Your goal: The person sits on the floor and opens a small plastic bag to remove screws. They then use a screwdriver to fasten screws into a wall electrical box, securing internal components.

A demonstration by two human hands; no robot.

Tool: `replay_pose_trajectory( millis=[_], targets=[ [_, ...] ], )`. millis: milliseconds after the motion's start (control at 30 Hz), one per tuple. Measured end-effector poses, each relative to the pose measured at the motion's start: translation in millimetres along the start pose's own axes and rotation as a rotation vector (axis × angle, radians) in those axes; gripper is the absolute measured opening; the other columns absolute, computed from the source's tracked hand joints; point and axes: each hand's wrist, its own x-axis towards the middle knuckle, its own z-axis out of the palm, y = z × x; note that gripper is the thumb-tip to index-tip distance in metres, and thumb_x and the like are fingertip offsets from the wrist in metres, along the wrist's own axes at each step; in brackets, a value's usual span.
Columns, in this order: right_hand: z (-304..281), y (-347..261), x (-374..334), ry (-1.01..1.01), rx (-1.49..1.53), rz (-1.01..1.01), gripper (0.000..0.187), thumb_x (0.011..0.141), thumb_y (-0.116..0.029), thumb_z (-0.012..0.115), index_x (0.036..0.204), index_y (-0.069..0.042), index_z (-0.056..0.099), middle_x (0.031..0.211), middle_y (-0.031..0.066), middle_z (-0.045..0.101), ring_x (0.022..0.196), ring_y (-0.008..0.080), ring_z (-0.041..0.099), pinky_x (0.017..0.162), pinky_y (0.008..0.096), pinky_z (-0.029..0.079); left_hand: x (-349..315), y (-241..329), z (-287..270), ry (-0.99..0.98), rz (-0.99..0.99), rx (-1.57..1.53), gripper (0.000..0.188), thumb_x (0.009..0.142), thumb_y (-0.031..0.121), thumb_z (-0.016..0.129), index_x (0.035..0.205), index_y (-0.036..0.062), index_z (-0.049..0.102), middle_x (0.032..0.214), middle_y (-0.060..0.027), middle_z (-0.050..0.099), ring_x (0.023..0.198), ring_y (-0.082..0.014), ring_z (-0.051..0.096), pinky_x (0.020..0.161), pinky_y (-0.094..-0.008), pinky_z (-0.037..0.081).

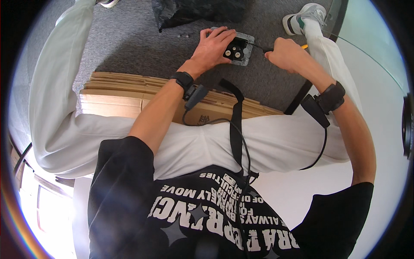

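Observation:
My left hand (211,46) is closed around the left side of a grey, square-framed box (244,56). Several round metal pieces show in the box's black inside. To its right, my right hand (288,55) is wrapped around a screwdriver (304,46) with a yellow handle end poking out behind the fist. The dark shaft runs left from the fist to the box's right rim; whether its tip sits in a screw is too small to tell. A few tiny shiny pieces (183,36) lie on the carpet left of my left hand.
Black plastic sheeting (198,13) lies beyond the box on the grey carpet (129,52). Stacked flat cardboard (112,97) is in front of my legs. A glass panel (371,39) stands at the right. Cables from the wrist devices cross my lap.

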Motion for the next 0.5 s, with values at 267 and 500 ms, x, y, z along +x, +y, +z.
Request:
replay_pose_trajectory(
  millis=[267,500],
  targets=[
    [11,-15,-18,0.402,-0.419,-0.306,0.02,0.08,-0.015,0.07,0.089,0.002,0.077,0.085,0.0208,0.075,0.078,0.0373,0.076,0.072,0.0447,0.062,3,-2,-3,-0.005,0.022,0.031,0.097,0.068,0.034,0.095,0.15,0.0145,0.048,0.156,-0.0012,0.048,0.146,-0.0243,0.04,0.114,-0.0504,0.031],
    [18,-13,-17,0.323,-0.515,-0.249,0.015,0.079,-0.015,0.076,0.089,-0.005,0.079,0.086,0.0133,0.077,0.083,0.031,0.077,0.072,0.0395,0.063,3,-2,-5,0.002,0.036,0.029,0.096,0.068,0.035,0.094,0.15,0.0155,0.048,0.155,-0.0015,0.049,0.145,-0.0244,0.041,0.112,-0.0498,0.032]
  ],
)
